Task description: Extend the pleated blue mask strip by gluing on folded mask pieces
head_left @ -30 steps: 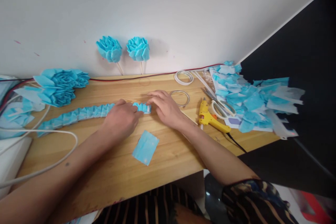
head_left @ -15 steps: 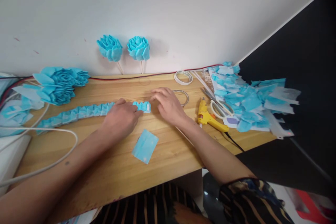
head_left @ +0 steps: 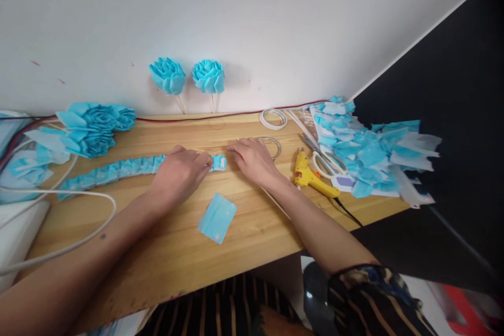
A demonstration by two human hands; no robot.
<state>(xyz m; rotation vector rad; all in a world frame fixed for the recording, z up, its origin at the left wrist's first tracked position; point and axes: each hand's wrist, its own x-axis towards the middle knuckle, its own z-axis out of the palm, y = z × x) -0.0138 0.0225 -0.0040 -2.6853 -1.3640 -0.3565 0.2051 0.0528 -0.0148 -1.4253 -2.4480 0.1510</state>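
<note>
A long row of pleated light-blue strip (head_left: 114, 171), perhaps fabric or paper, lies across the wooden table from the left. My left hand (head_left: 180, 170) is over its right part, fingertips together on the strip and hiding a stretch of it. Beyond those fingertips the short right end shows, with a small white patch on it. Just right of that end is my right hand (head_left: 252, 160), its fingers stretched out low over the tabletop and holding nothing visible. A flat blue rectangular piece (head_left: 218, 218) lies in front of both hands.
A yellow glue gun (head_left: 315, 176), scissors (head_left: 326, 163) and rolls of tape (head_left: 273, 119) lie right. Blue and white pieces (head_left: 370, 152) are heaped beyond. Blue flowers (head_left: 90, 128) lie left; two on sticks (head_left: 208, 76) lean against the wall. A white cable (head_left: 112, 215) loops at left.
My left hand's fingertips have shifted slightly right along the strip, covering more of its end portion. My right hand has lowered and its fingers lie flatter. The view has shifted a little.
</note>
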